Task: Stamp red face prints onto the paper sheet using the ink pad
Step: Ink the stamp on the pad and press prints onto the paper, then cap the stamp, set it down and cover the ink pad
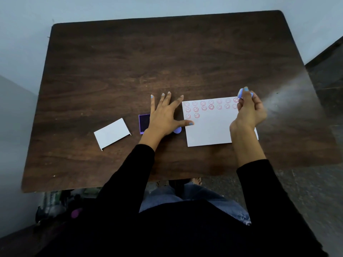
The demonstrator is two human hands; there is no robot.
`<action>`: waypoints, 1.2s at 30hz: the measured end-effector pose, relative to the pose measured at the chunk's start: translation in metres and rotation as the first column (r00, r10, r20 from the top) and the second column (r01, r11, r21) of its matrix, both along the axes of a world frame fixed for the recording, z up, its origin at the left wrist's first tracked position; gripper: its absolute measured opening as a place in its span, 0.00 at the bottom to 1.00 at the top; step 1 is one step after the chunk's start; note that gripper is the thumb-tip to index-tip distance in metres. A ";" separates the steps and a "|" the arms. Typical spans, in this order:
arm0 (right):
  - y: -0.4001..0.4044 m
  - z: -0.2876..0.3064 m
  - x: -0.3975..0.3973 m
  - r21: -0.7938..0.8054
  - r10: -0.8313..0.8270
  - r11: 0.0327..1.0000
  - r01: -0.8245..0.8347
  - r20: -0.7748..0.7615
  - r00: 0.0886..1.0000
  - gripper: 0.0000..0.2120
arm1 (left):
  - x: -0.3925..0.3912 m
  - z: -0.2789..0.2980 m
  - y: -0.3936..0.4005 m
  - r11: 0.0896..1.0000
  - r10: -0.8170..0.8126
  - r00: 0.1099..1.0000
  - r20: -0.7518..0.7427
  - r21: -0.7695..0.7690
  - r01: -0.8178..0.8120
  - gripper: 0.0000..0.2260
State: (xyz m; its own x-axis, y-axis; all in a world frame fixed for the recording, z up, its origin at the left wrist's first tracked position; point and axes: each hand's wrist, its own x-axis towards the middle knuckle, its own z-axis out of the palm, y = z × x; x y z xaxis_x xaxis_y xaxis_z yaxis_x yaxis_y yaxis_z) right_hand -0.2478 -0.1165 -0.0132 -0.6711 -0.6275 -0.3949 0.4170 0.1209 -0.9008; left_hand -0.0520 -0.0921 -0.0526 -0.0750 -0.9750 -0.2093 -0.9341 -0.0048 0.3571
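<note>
A white paper sheet (209, 129) lies on the dark wooden table (148, 62), with several red smiley prints in rows along its far edge. My right hand (249, 110) hovers over the sheet's far right corner, pinching a small light-blue stamp (241, 93). My left hand (164, 115) lies flat with fingers spread, its thumb pressing the sheet's left edge. It partly covers the purple ink pad (144, 123). A small lilac round piece (177, 130) peeks out under that hand.
A white folded card or lid (111, 133) rests left of the ink pad. The table's near edge runs just above my lap. A pale wall stands behind and to the left; dark floor shows on the right.
</note>
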 end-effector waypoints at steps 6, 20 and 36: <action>-0.002 0.003 0.001 0.025 -0.002 1.000 0.000 0.067 0.998 0.03 | 0.018 0.013 0.016 0.999 0.033 0.999 -0.003 0.024 -0.033 0.31; -0.009 0.017 0.001 0.015 0.035 0.999 -0.036 0.096 0.995 0.04 | 0.012 0.017 0.022 0.994 0.100 0.987 -0.124 -0.029 -0.104 0.12; -0.010 0.003 0.107 -0.009 0.824 0.543 -0.840 -0.188 0.535 0.11 | 0.024 0.045 0.008 0.829 0.404 0.675 -0.617 -0.065 -0.555 0.13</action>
State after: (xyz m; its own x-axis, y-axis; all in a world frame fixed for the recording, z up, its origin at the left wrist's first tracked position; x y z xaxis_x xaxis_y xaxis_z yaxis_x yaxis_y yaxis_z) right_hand -0.1406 -0.1268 -0.0104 0.1308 -0.9578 -0.2558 0.0363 0.2625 -0.9643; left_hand -0.0278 -0.0840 -0.0073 0.3893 -0.9195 -0.0549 -0.4546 -0.2436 0.8567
